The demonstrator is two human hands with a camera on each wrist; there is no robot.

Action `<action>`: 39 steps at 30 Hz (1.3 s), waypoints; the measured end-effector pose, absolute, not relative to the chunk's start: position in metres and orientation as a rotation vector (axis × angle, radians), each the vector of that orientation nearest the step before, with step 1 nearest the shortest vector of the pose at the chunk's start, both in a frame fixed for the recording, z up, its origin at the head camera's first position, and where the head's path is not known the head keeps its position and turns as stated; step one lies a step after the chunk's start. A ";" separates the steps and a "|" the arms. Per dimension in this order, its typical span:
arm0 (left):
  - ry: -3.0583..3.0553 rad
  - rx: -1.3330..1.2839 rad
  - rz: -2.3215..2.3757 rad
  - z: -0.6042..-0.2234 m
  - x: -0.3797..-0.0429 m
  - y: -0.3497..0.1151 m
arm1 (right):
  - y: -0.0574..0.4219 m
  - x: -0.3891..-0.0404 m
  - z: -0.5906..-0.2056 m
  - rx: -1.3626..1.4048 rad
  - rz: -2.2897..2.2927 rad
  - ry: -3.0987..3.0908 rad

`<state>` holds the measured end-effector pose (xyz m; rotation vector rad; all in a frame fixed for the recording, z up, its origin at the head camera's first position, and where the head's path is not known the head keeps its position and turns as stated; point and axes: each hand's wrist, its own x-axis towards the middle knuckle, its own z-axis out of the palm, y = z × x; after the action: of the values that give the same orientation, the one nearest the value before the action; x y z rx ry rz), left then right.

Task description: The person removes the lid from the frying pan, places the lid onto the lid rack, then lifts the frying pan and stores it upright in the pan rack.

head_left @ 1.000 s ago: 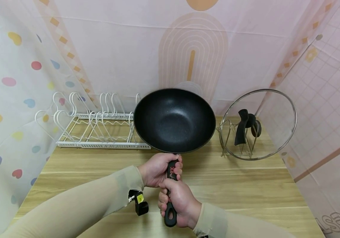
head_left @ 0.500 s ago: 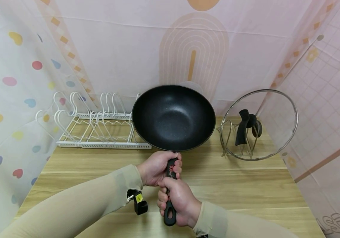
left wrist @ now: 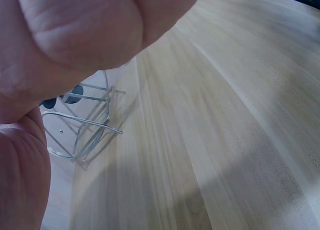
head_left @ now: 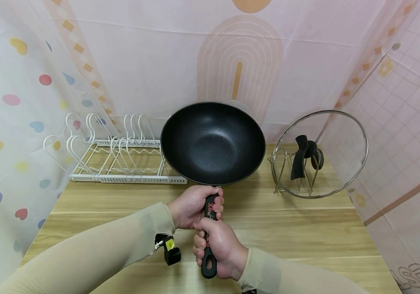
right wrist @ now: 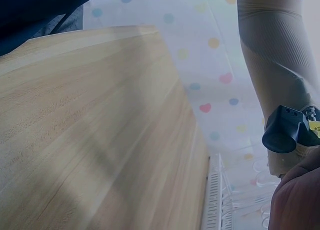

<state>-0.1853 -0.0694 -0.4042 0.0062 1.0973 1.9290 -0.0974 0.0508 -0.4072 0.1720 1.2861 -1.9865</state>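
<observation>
A black wok [head_left: 213,145] is held up over the middle of the table, its inside facing me and its long handle [head_left: 210,204] pointing toward me. My left hand [head_left: 192,207] grips the handle just below the pan. Lower down, my right hand [head_left: 222,245] wraps round the same handle, with the looped end sticking out beneath it. In the left wrist view the left hand [left wrist: 85,34] fills the upper left corner. Only a dark edge of a hand [right wrist: 300,197] shows at the lower right of the right wrist view.
Left of the wok, a white wire rack [head_left: 129,179] with upright loops stands against the back wall. On the right, a glass lid [head_left: 338,163] with a steel rim and black knob leans upright in a wire stand [head_left: 281,171]. Wood-grain tabletop [head_left: 298,232] lies underneath.
The wok has risen a little and shifted slightly left, both hands moving with it. Rack and lid stay where they were.
</observation>
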 end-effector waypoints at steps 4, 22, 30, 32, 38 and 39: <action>1.101 0.024 1.935 -0.403 -0.185 -0.070 | 0.050 -0.098 -0.406 0.166 -1.988 1.279; 1.132 0.041 1.951 -0.400 -0.185 -0.073 | 0.048 -0.099 -0.403 0.144 -1.989 1.267; 1.147 0.014 1.962 -0.398 -0.184 -0.074 | 0.048 -0.100 -0.402 0.133 -1.988 1.281; 1.150 0.013 1.964 -0.397 -0.183 -0.074 | 0.048 -0.100 -0.402 0.129 -1.987 1.282; 1.167 0.026 1.982 -0.397 -0.182 -0.075 | 0.047 -0.100 -0.401 0.123 -1.981 1.287; 1.171 0.027 1.985 -0.397 -0.182 -0.075 | 0.047 -0.100 -0.401 0.123 -1.980 1.290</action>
<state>-0.1818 -0.0750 -0.3965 0.0271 1.1710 1.9850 -0.1002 0.0473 -0.4011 0.1230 1.2904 -1.9798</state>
